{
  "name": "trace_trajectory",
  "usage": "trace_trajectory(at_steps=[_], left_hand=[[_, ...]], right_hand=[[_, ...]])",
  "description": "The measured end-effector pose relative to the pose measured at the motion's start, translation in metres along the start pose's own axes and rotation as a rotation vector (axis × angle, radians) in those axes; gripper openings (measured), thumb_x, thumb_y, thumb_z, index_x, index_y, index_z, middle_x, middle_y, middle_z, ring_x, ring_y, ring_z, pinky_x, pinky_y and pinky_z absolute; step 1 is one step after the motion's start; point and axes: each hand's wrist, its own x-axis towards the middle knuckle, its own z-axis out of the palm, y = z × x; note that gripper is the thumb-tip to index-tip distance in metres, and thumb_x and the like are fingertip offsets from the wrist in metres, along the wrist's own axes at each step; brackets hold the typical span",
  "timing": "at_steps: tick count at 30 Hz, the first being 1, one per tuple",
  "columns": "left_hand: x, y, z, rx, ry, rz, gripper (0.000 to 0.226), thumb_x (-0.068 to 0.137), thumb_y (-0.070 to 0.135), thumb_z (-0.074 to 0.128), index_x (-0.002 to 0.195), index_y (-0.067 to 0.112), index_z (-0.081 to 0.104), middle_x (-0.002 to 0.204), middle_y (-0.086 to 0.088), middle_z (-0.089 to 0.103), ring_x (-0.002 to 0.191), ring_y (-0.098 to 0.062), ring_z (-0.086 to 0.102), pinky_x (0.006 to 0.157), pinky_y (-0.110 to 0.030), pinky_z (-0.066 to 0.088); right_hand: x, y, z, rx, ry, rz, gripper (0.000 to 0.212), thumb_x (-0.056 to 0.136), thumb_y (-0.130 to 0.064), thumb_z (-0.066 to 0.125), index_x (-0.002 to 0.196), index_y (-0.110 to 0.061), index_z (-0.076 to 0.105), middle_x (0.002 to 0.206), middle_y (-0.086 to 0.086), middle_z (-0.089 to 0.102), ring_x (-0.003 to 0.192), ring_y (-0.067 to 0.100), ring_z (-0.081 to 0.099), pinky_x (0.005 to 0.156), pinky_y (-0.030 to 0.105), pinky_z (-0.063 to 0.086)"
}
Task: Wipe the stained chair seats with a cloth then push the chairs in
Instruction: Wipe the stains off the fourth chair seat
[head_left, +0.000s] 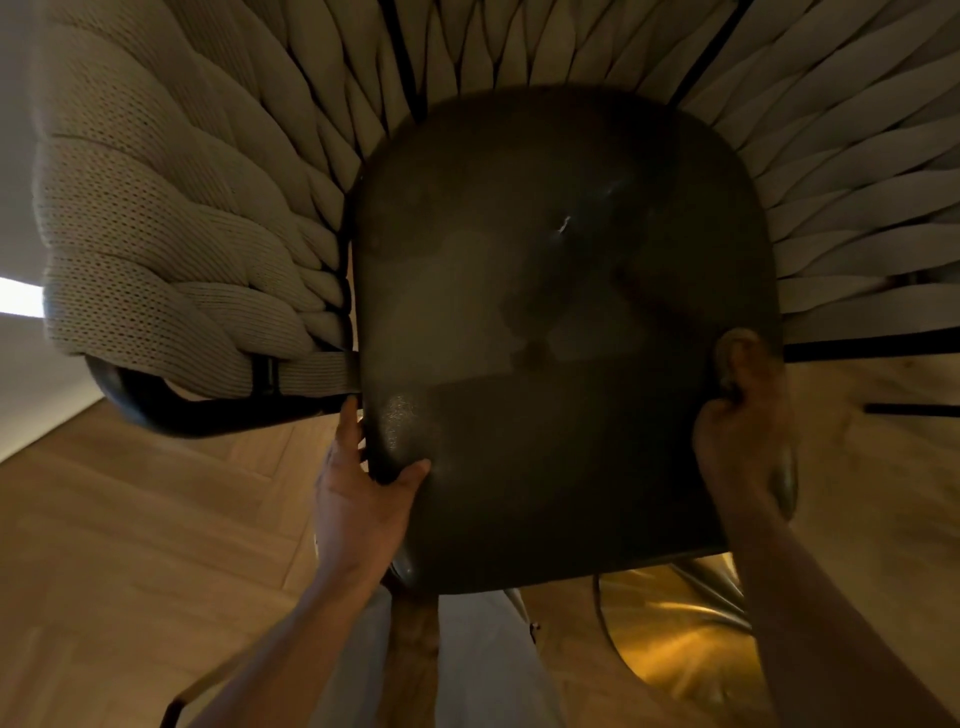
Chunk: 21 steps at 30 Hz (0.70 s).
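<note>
Directly below the camera, the dark, smooth, rounded chair seat (561, 332) is grasped at both front corners: left hand (358, 499) thumb on top, right hand (743, 447) curled round the edge. It looks stiff, slick, probably heavy; side rims suit pushing.

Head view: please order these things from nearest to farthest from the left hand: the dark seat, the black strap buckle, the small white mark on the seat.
1. dark seat: gripped at its edge by the left hand.
2. black strap buckle: above, to the left.
3. small white mark: upper middle of seat.
</note>
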Motion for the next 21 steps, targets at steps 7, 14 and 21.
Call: trace_trajectory(at_steps=[7, 14, 21], left_hand=[[-0.006, -0.011, -0.001, -0.254, 0.030, -0.137, 0.060, 0.085, 0.020, 0.070, 0.140, 0.026, 0.046, 0.127, 0.006, 0.059, 0.103, -0.005, 0.059, 0.082, -0.022, 0.050], [-0.015, -0.012, -0.007, -0.647, 0.129, -0.304, 0.031, 0.095, 0.005, 0.054, 0.097, 0.033, 0.069, 0.101, 0.005, 0.071, 0.095, -0.008, 0.067, 0.083, -0.031, 0.056], [-0.004, -0.002, -0.007, -0.339, 0.077, -0.137, 0.041, 0.096, 0.012, 0.054, 0.133, 0.031, 0.053, 0.130, 0.006, 0.055, 0.114, -0.010, 0.057, 0.077, -0.022, 0.052]], right_hand=[[-0.106, -0.081, 0.066, -0.006, -0.248, -0.468, 0.066, 0.073, 0.004, 0.059, 0.136, -0.013, 0.049, 0.142, 0.009, 0.048, 0.137, 0.032, 0.035, 0.108, 0.050, 0.037], [-0.184, -0.158, 0.124, 0.010, -0.450, -0.784, 0.046, 0.085, -0.022, 0.044, 0.126, -0.008, 0.060, 0.133, 0.010, 0.056, 0.131, 0.031, 0.041, 0.113, 0.042, 0.028], [-0.149, -0.137, 0.106, -0.132, -0.467, -0.952, 0.050, 0.086, -0.024, 0.044, 0.133, -0.012, 0.053, 0.140, 0.008, 0.050, 0.136, 0.030, 0.036, 0.115, 0.040, 0.021]])
